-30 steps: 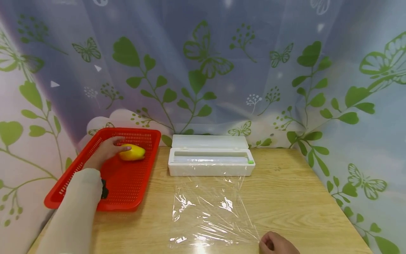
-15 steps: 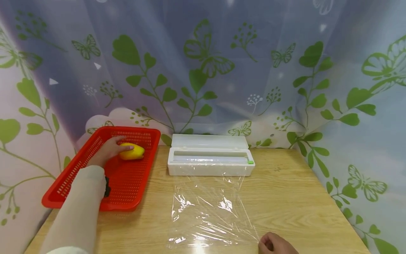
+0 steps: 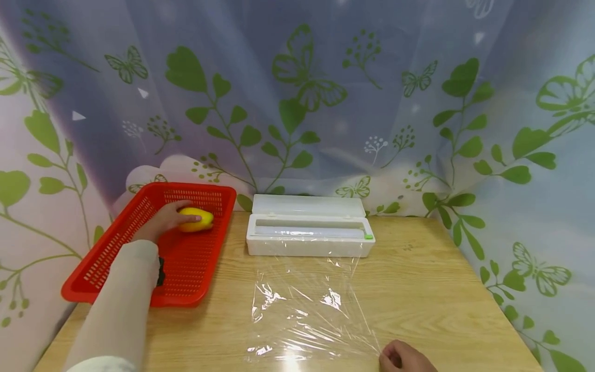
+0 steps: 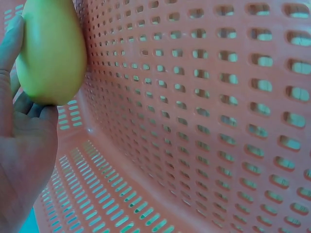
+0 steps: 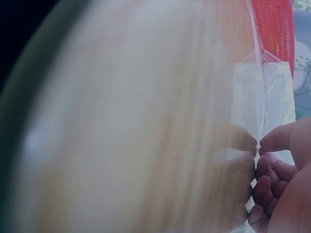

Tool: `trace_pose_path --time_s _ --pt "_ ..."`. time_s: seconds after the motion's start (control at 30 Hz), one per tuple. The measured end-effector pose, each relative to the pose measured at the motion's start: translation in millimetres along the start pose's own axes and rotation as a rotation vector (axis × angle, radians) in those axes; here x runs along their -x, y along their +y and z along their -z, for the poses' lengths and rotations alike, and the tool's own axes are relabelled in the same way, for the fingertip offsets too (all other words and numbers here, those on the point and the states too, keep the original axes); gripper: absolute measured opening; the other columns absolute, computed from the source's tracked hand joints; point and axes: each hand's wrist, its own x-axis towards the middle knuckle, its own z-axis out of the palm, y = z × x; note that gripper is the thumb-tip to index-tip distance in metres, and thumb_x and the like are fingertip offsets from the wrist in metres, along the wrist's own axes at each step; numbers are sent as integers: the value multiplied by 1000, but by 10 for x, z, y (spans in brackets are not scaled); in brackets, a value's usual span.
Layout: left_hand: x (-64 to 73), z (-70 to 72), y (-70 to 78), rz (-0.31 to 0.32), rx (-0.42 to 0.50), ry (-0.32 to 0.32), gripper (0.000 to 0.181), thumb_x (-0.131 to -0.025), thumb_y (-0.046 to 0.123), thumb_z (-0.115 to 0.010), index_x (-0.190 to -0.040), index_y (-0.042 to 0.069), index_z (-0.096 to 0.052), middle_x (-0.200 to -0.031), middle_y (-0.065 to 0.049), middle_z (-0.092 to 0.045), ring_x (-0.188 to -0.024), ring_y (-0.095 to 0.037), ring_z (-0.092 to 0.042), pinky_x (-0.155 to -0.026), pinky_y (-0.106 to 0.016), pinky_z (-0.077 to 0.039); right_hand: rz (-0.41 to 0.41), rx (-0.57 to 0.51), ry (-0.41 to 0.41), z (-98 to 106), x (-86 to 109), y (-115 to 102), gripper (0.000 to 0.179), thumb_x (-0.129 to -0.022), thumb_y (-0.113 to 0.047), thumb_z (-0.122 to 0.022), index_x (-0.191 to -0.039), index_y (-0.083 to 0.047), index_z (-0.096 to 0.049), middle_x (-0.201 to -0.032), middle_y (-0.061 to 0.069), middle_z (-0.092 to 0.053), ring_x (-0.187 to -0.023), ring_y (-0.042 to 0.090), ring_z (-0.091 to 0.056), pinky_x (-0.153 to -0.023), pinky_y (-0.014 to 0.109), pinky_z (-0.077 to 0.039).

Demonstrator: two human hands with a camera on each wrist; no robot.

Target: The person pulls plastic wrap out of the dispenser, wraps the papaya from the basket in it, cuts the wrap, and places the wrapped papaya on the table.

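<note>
Slotted red basket (image 3: 186, 266), smooth yellow fruit (image 4: 52, 53) inside
Left hand (image 3: 163, 220) grips it; right hand (image 3: 406, 357) pinches crinkled film (image 3: 307, 310) from far white box (image 3: 307, 219).

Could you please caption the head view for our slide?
Left hand holds yellow fruit in red basket; right hand pinches film.

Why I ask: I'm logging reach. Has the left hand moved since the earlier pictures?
Yes: in the head view, the left hand has moved slightly right, toward the white box.
</note>
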Motion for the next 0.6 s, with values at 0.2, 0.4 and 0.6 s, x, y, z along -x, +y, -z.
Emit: trace_pose_path --time_s 0.2,0.4,0.6 --pt "6 2 24 -2 -24 -15 89 -89 56 -70 -153 3 -37 -147 -31 -41 -124 -45 -43 -110 -62 -35 12 2 19 -7 2 -6 12 -92 -25 -66 -90 -13 -65 -75 -4 -57 -70 13 -52 -63 27 -42" --pt "-32 3 23 28 -39 -19 87 -89 57 -70 -152 6 -41 -148 -30 -41 -125 -45 -43 -110 -62 -36 8 10 24 2 16 -32 11 -92 -25 -67 -89 -14 -65 -75 -5 -56 -70 12 -51 -62 26 -41" --pt "-22 -2 44 41 -53 -32 86 -90 56 -69 -153 5 -39 -149 -31 -39 -126 -46 -41 -111 -63 -34 6 14 24 -2 14 -24 11 -92 -25 -67 -89 -14 -65 -75 -5 -56 -70 12 -51 -62 26 -41"
